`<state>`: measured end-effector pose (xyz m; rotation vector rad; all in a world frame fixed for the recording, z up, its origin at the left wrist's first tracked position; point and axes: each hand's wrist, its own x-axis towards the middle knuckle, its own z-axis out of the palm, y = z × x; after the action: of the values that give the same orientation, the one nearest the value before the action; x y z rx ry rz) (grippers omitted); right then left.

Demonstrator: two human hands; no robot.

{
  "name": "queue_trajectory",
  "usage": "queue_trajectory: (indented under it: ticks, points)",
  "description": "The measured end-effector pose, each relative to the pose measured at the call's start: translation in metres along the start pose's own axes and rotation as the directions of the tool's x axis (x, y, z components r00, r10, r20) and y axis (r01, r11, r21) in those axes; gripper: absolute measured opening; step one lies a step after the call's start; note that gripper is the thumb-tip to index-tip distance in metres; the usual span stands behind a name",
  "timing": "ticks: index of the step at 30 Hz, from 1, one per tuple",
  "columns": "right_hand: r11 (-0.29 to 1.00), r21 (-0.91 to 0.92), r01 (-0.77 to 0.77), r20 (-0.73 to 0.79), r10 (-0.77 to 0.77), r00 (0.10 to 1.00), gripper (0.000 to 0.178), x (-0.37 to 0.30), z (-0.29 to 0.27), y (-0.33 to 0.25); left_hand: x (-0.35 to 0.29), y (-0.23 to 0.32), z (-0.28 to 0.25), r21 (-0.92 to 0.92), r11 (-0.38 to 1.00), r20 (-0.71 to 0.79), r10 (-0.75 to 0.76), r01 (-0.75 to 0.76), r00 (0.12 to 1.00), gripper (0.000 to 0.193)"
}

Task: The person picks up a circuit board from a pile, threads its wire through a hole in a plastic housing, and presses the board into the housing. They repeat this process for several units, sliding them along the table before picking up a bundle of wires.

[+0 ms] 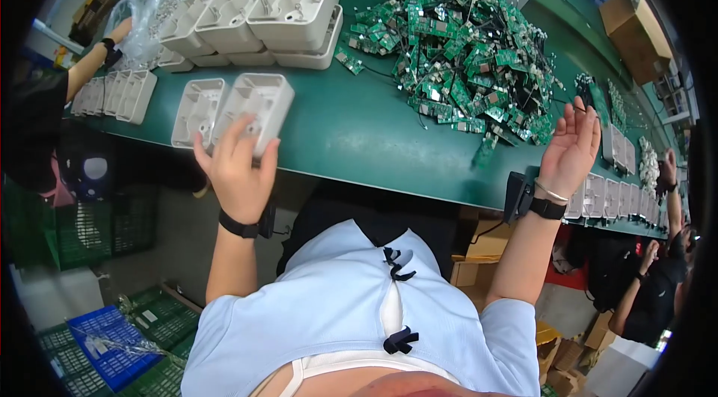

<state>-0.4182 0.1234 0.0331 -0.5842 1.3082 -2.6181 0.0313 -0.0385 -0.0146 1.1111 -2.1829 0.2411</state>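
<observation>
My left hand [241, 173] grips the near edge of a white plastic housing [263, 92], fingers over its inside and thumb at its near corner. The housing is slightly blurred and partly overlaps a second open white housing [196, 109] on its left. On the right, my right hand [572, 144] is raised palm up by the edge of a big heap of green circuit boards [456, 53], its fingers stretched out. A thin dark wire passes near its fingertips; whether they touch it I cannot tell. One blurred circuit board [486, 150] lies at the heap's near edge.
Stacked white housings [292, 12] stand at the back left, beside a clear plastic bag [153, 16] that another person's hand [120, 31] touches. Rows of housings [609, 195] line the right, where other people work. A cardboard box [636, 34] stands at the back right; green crates [97, 229] are below left.
</observation>
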Motion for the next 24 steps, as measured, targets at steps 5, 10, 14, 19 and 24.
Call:
queue_trajectory:
  ticks: [5,10,14,19,24]
  points:
    - [0.994,0.107,0.015,0.166,-0.033,0.986,0.012,-0.008,0.008,0.003,-0.008,0.025,-0.011,-0.247,0.960,-0.016,0.129,-0.129,0.992,0.023]
    - [0.967,0.153,-0.205,0.301,0.152,0.941,0.011,-0.043,0.018,0.016,0.000,0.049,0.002,-0.415,0.871,-0.015,0.284,-0.264,0.959,0.023]
    - [0.897,0.177,-0.405,0.380,0.317,0.869,0.012,-0.077,0.038,0.018,0.002,0.059,0.012,-0.455,0.838,0.003,0.342,-0.303,0.940,0.022]
    - [0.828,0.176,-0.532,0.386,0.440,0.811,0.012,-0.102,0.042,0.026,-0.005,0.055,0.027,-0.462,0.822,0.006,0.379,-0.333,0.926,0.026]
    - [0.779,0.260,-0.570,0.390,0.456,0.800,0.013,-0.117,0.045,0.031,-0.005,0.061,0.008,-0.417,0.899,0.072,0.181,-0.135,0.981,0.071]
